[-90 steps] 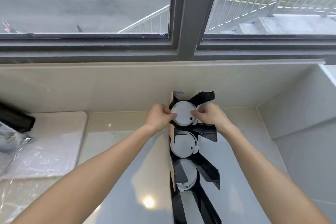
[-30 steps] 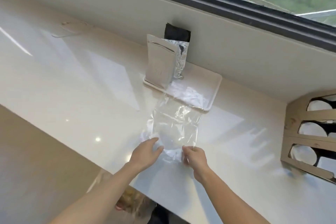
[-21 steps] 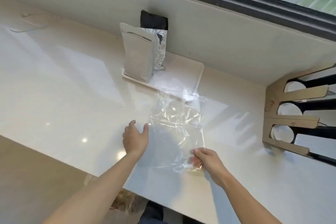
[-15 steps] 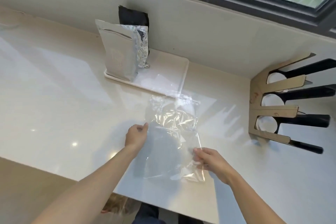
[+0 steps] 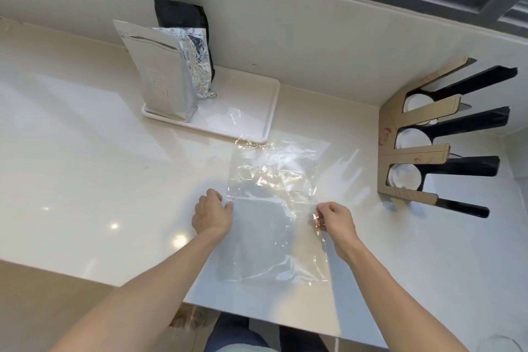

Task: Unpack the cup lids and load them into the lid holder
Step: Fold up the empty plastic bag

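left hand (image 5: 212, 216) pinches plastic bag (image 5: 274, 208) left edge | right hand (image 5: 335, 220) pinches right edge | bag's long axis runs away from body | lid holder (image 5: 411, 151) right, right hand nearer

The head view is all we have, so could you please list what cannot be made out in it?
- Lid holder: how many white lids each slot holds, hidden by its cardboard arms.
- Black pouch: lower part hidden behind the silver foil bag.
- Clear plastic bag: whether each hand, left and right, pinches it; fingertips curl out of sight.
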